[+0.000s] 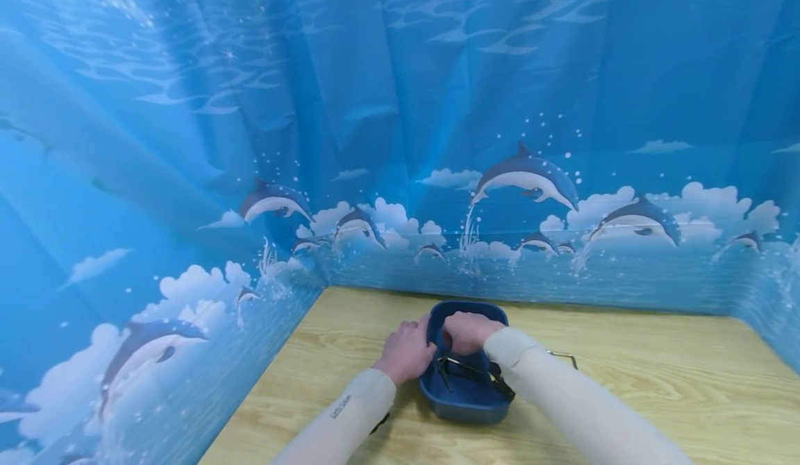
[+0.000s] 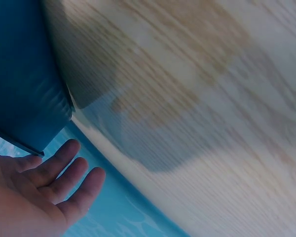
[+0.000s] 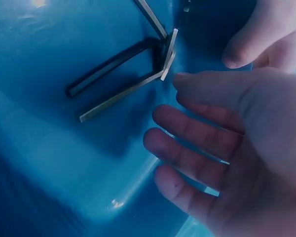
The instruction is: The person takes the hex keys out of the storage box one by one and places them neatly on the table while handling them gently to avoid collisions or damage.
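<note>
A blue plastic bin (image 1: 471, 413) stands on the table with several L-shaped hex keys (image 1: 459, 368) inside. My left hand (image 1: 406, 350) holds its left wall, thumb over the rim and the other fingers (image 2: 84, 190) outside, loosely extended. My right hand (image 1: 471, 333) is down inside the bin. In the right wrist view, its fingers (image 3: 187, 148) are loosely bent, and the thumb tip lies close to a cluster of hex keys (image 3: 123, 94), one black and others silvery. Nothing shows between those fingers. The left thumb (image 3: 237, 54) appears close by at the upper right.
Beyond my right sleeve, a thin bent metal rod (image 1: 565, 357) shows to the right of the bin. The wood-grain table (image 1: 656, 368) extends to the right. Blue dolphin-print sheets (image 1: 387, 264) line its back and sides. A dark object (image 1: 380, 423) shows under my left sleeve.
</note>
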Demonstrator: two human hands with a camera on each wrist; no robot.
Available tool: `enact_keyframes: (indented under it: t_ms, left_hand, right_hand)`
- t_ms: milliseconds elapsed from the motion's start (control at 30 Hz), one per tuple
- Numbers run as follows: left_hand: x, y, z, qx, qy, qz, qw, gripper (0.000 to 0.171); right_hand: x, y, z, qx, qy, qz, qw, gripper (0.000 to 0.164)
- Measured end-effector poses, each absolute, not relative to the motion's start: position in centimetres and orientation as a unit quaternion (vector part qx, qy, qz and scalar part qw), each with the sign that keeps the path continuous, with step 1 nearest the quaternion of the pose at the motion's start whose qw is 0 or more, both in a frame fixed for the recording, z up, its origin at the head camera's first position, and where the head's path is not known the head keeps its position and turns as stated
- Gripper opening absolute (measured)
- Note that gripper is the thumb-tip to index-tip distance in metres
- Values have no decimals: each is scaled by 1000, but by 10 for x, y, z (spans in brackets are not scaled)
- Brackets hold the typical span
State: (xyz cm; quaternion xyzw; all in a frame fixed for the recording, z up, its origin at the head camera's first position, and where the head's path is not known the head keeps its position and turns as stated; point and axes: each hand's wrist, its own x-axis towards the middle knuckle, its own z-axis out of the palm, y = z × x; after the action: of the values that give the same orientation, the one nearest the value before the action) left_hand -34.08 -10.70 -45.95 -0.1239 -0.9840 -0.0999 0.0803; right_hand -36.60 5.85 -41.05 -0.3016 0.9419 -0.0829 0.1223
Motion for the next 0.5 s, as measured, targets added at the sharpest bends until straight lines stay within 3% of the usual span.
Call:
enact_keyframes:
  t_ms: [200,500]
  left_hand:
    - [-340,-107,-459,-119,-985,-104,68,56]
    - [-341,-106,-460,-116,-986,-104,62,57]
  right_hand:
    - [-370,52,-417,-310,935,-103,140,22]
    - [-381,47,-435,-335,929,-98,120,27]
